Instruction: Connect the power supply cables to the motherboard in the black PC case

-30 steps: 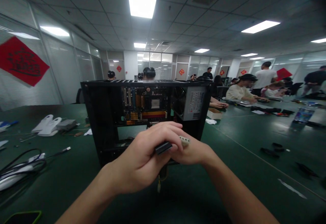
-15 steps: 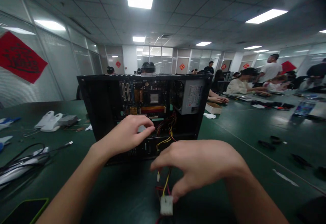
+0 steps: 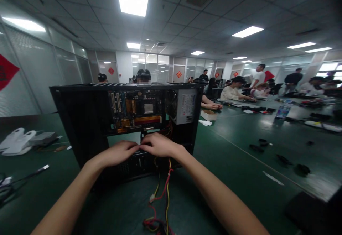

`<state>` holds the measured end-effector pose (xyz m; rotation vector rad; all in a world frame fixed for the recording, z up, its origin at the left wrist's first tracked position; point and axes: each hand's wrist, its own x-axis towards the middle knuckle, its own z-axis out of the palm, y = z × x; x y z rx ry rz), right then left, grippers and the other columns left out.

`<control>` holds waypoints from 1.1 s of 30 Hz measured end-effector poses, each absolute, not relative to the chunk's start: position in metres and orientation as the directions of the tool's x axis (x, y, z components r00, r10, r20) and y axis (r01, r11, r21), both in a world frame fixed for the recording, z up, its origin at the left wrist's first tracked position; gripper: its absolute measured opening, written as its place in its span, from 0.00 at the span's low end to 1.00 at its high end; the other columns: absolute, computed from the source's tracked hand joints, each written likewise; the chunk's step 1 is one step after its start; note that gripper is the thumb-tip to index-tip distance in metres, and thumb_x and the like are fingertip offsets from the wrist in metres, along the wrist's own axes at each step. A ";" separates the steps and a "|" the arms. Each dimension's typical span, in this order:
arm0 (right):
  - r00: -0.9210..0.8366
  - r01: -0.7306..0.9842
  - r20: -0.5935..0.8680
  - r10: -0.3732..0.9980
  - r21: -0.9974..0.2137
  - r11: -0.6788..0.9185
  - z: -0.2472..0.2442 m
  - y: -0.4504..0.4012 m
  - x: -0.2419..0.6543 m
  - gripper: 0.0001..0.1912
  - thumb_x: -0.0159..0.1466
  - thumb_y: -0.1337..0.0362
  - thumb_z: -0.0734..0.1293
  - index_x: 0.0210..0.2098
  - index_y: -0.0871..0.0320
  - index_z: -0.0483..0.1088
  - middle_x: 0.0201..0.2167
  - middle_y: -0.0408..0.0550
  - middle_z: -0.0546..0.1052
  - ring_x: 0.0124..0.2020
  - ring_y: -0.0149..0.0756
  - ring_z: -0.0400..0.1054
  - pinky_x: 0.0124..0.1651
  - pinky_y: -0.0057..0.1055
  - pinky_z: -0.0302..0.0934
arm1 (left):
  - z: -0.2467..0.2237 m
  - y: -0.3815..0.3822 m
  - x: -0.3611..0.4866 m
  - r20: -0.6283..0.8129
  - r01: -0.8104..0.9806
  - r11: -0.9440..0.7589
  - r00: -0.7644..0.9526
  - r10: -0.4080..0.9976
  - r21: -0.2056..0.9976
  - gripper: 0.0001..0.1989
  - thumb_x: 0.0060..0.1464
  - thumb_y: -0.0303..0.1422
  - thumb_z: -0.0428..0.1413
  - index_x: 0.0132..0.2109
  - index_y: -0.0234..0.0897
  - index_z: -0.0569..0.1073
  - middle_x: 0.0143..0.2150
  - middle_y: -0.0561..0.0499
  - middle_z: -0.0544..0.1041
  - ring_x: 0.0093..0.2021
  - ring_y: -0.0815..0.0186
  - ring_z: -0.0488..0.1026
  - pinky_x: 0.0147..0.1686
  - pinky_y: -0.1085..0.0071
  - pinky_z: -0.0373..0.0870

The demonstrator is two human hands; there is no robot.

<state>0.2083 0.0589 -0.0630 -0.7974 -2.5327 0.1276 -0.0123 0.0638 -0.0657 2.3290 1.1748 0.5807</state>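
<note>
Gone from beside the white connector point(image 3: 152, 198), my right hand point(image 3: 159, 145) now meets my left hand point(image 3: 116, 153) at the lower opening of the computer case point(image 3: 72, 128), which stands upright in front of me. Thumbs and fingers are drawn together, tips about meeting; whether they pinch anything between them, I cannot tell. The connector lies on the green table point(image 3: 227, 163) before the case, among loose power cables point(image 3: 167, 187) that run back inside below my right hand. Those cables are the likeliest trouble: if that hand drops or sweeps sideways, it could snag one and strain whatever it joins. My knuckles also block the view, so a misjudged reach could scrape a finger or bump the motherboard point(image 3: 140, 101) above.
</note>
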 end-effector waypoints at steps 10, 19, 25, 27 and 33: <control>-0.686 0.436 0.497 0.531 -0.304 0.847 -0.069 0.063 0.209 0.10 0.67 0.61 0.68 0.41 0.61 0.80 0.37 0.52 0.82 0.39 0.39 0.74 0.40 0.29 0.59 | -0.055 0.059 -0.011 0.026 0.595 -0.496 0.624 0.781 0.632 0.20 0.60 0.48 0.52 0.43 0.39 0.81 0.43 0.48 0.83 0.44 0.55 0.77 0.45 0.69 0.68; -0.355 0.105 0.596 0.720 -0.740 0.665 -0.070 0.070 0.214 0.12 0.62 0.55 0.70 0.36 0.59 0.77 0.31 0.43 0.76 0.32 0.33 0.67 0.37 0.29 0.60 | -0.033 0.047 -0.014 0.198 0.541 -0.507 0.528 0.826 0.671 0.23 0.58 0.53 0.51 0.34 0.36 0.75 0.30 0.49 0.76 0.32 0.61 0.72 0.34 0.69 0.66; -0.195 -0.088 0.531 0.825 -0.847 0.524 -0.066 0.074 0.219 0.16 0.57 0.50 0.72 0.32 0.58 0.74 0.27 0.41 0.72 0.26 0.28 0.60 0.29 0.27 0.56 | 0.001 0.021 -0.015 0.331 0.547 -0.600 0.515 0.791 0.583 0.19 0.59 0.49 0.55 0.41 0.38 0.79 0.41 0.47 0.80 0.43 0.57 0.74 0.44 0.65 0.70; -0.188 -0.139 0.502 0.844 -0.865 0.483 -0.064 0.074 0.220 0.18 0.56 0.49 0.72 0.31 0.58 0.74 0.26 0.40 0.70 0.23 0.27 0.57 0.26 0.26 0.53 | 0.006 0.013 -0.013 0.315 0.550 -0.589 0.515 0.797 0.592 0.18 0.57 0.49 0.57 0.43 0.39 0.80 0.43 0.47 0.80 0.44 0.56 0.75 0.44 0.65 0.71; -0.179 -0.173 0.457 0.871 -0.886 0.430 -0.062 0.071 0.218 0.23 0.53 0.43 0.73 0.29 0.58 0.73 0.24 0.40 0.68 0.23 0.27 0.56 0.25 0.25 0.52 | 0.016 -0.006 -0.003 0.166 0.488 -0.515 0.592 0.789 0.705 0.14 0.53 0.42 0.62 0.43 0.41 0.82 0.37 0.48 0.81 0.33 0.59 0.76 0.34 0.69 0.72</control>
